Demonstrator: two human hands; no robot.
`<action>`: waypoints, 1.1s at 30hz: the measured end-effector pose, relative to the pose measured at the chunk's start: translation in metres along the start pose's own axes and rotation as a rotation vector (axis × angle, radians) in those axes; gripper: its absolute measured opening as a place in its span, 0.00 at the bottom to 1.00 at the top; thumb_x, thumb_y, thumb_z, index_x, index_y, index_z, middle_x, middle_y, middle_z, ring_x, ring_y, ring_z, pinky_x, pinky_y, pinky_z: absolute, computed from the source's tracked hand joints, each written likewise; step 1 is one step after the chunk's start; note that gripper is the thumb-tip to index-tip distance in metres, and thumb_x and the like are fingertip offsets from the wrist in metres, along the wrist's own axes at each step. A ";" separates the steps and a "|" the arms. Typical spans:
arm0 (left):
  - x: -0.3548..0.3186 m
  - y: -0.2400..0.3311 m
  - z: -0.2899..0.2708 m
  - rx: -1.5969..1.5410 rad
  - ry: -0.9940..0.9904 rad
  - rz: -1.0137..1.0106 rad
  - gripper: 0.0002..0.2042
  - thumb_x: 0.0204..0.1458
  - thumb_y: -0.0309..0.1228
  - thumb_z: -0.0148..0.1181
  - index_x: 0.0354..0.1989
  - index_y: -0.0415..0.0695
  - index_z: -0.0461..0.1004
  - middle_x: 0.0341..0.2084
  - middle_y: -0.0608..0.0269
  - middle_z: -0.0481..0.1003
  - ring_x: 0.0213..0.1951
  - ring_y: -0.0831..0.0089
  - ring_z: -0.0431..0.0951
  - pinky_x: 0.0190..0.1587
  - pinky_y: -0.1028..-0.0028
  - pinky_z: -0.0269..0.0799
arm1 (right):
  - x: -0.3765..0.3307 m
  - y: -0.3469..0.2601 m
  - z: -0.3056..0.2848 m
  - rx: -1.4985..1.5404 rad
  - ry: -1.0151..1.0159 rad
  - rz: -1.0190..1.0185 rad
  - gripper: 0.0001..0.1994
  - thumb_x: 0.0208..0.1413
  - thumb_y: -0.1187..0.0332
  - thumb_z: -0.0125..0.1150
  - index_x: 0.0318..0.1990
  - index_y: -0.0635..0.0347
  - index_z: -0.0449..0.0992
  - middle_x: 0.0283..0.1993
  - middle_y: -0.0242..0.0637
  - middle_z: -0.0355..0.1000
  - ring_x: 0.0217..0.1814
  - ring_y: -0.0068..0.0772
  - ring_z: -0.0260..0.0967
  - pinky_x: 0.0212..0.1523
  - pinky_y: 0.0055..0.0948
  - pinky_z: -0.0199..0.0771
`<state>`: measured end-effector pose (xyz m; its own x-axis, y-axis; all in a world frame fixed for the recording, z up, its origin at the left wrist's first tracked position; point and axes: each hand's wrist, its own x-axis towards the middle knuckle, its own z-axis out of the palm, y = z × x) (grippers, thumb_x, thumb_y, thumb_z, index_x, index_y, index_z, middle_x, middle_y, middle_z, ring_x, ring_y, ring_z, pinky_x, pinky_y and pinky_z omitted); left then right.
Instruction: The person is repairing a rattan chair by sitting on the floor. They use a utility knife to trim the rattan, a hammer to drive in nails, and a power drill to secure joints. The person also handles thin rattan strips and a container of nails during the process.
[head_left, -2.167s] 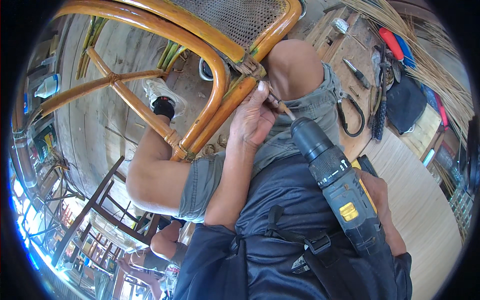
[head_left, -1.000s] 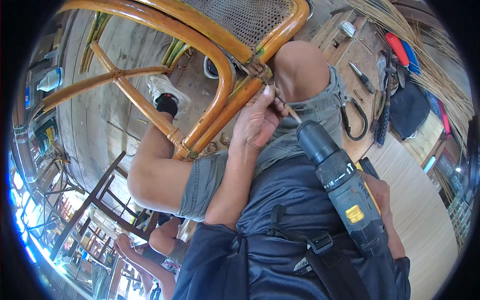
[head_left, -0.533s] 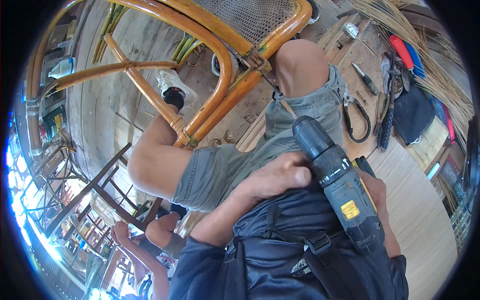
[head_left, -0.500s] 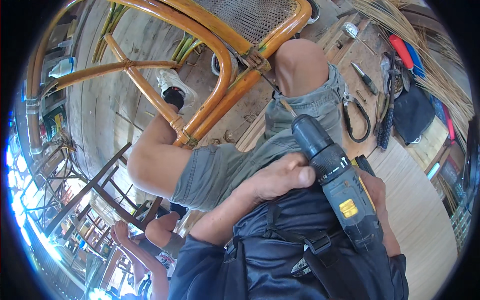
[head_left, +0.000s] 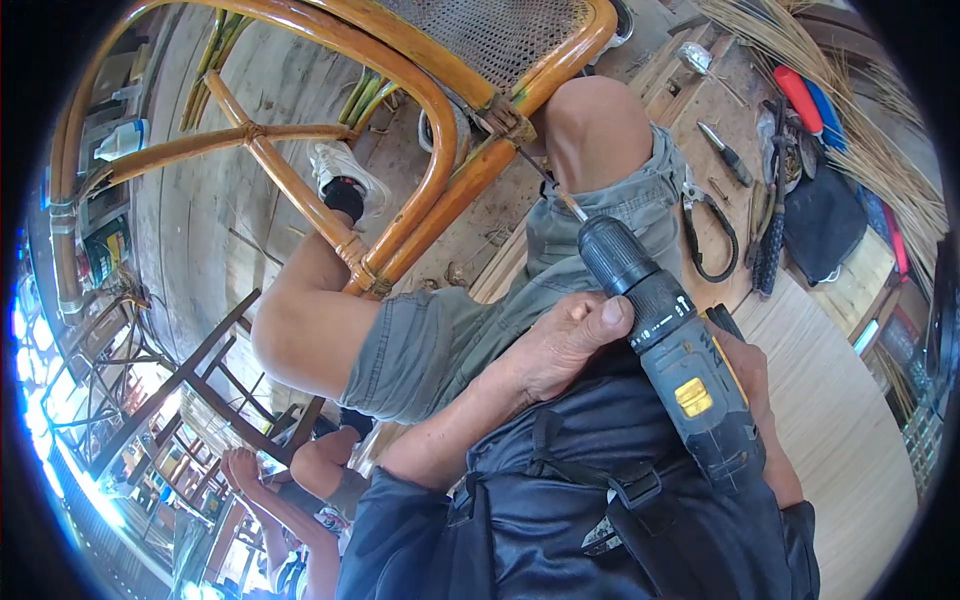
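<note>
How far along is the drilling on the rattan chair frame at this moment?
Done: the rattan chair already has its woven seat and bound joints. In hand: the right hand grips the cordless drill, the left hand rests against its body, and the bit points at the wrapped joint. Left: whether the bit has entered cannot be told, so that joint looks unfinished.

One cordless drill (head_left: 675, 350), held by two hands: the left hand (head_left: 560, 345) and the right hand (head_left: 750, 380). One rattan chair frame (head_left: 400, 130). One white shoe (head_left: 345, 175) on the floor. On the surface to the right: one pair of pliers (head_left: 700, 235), one screwdriver (head_left: 725, 155) and two handled tools (one red (head_left: 795, 100), one blue (head_left: 830, 110)).
</note>
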<state>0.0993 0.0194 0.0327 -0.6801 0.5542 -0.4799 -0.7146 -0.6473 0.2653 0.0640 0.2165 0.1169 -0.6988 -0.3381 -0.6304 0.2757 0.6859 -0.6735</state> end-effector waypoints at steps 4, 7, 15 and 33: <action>0.000 0.000 -0.004 0.002 -0.005 -0.016 0.35 0.48 0.61 0.55 0.41 0.34 0.75 0.40 0.58 0.75 0.45 0.72 0.72 0.54 0.71 0.64 | 0.001 0.001 -0.001 0.052 -0.029 0.004 0.17 0.48 0.66 0.64 0.46 0.60 0.74 0.34 0.39 0.75 0.34 0.31 0.74 0.36 0.25 0.72; -0.003 0.006 0.003 -0.090 -0.028 -0.022 0.37 0.46 0.61 0.58 0.47 0.34 0.71 0.44 0.56 0.74 0.48 0.69 0.71 0.56 0.67 0.62 | 0.002 -0.003 -0.003 0.074 -0.043 0.097 0.17 0.48 0.67 0.64 0.46 0.60 0.74 0.33 0.39 0.75 0.32 0.31 0.74 0.36 0.25 0.72; -0.001 0.006 0.022 -0.331 -0.045 -0.129 0.44 0.40 0.60 0.64 0.56 0.33 0.63 0.48 0.53 0.71 0.52 0.63 0.71 0.59 0.61 0.61 | 0.002 -0.011 -0.003 -0.169 -0.012 -0.014 0.18 0.47 0.69 0.64 0.46 0.65 0.72 0.32 0.43 0.74 0.33 0.38 0.76 0.36 0.29 0.73; -0.003 0.010 0.022 -0.285 -0.001 -0.104 0.44 0.39 0.60 0.65 0.54 0.31 0.64 0.47 0.52 0.71 0.50 0.62 0.73 0.56 0.61 0.65 | 0.005 0.001 -0.003 -0.065 -0.028 -0.048 0.17 0.46 0.69 0.65 0.43 0.66 0.72 0.30 0.44 0.73 0.31 0.39 0.74 0.34 0.30 0.72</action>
<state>0.0911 0.0227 0.0548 -0.6056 0.6257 -0.4918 -0.7061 -0.7075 -0.0307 0.0587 0.2178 0.1146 -0.6910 -0.3889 -0.6093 0.1981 0.7088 -0.6770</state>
